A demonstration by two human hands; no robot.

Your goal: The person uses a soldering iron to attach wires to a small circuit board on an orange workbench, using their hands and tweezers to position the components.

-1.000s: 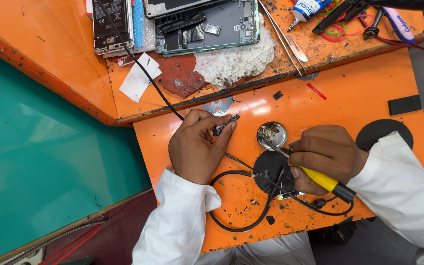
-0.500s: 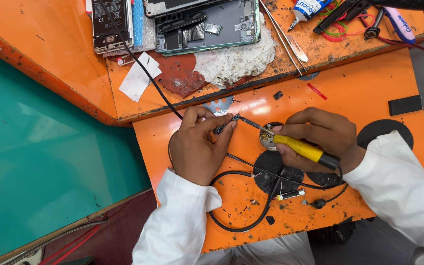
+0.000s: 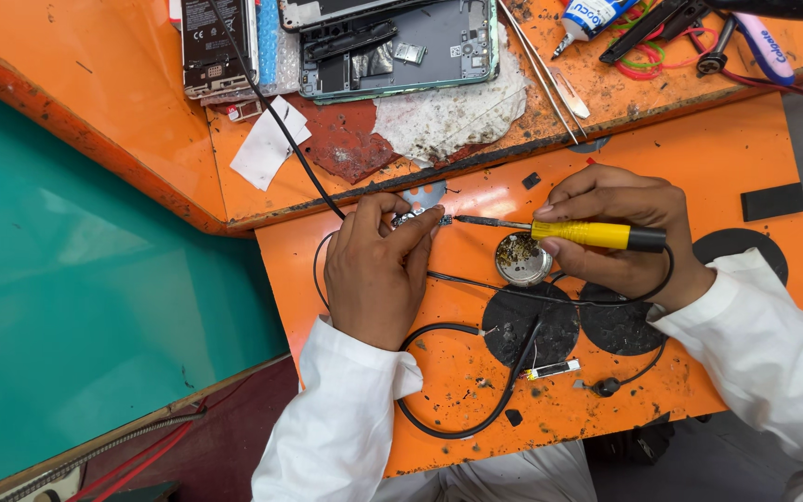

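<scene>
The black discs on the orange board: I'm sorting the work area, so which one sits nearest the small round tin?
The disc just below the round tin, nearly touching it; a black cable crosses it. The other discs lie further right.

Yellow-handled soldering iron [image 3: 587,232] lies level (tip touching small circuit board [image 3: 417,217]).

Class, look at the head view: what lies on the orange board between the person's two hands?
Between the left hand and right hand, the head view shows the soldering iron's metal shaft and a small round tin.

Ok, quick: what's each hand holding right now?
Left hand: pinching a small part on the bench.
Right hand: gripping the yellow-handled soldering iron.
</scene>
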